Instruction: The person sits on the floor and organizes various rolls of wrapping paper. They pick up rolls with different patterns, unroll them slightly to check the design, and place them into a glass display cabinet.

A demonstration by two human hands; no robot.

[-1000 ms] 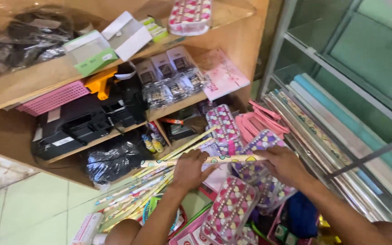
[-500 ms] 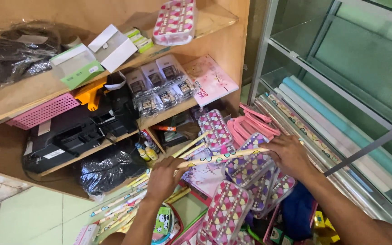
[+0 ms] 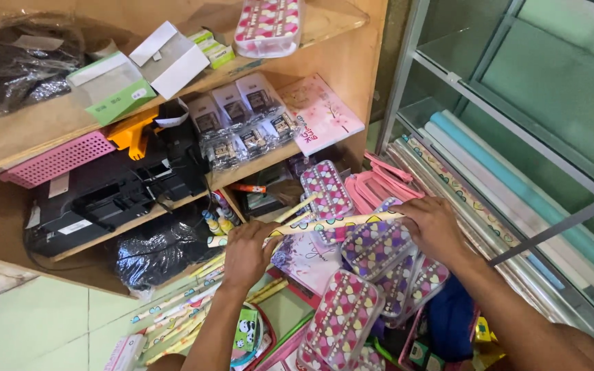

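Hands: we count two, our left hand and right hand.
Rolled patterned paper held between them: one roll.
Heart-patterned cases: one on the top shelf, and at least four in the pile below.
Black machine: one.
Pink basket: one.

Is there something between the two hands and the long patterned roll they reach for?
Nothing visible is. The left hand and the right hand each already grip one end of the patterned roll, held above the heart-print cases.
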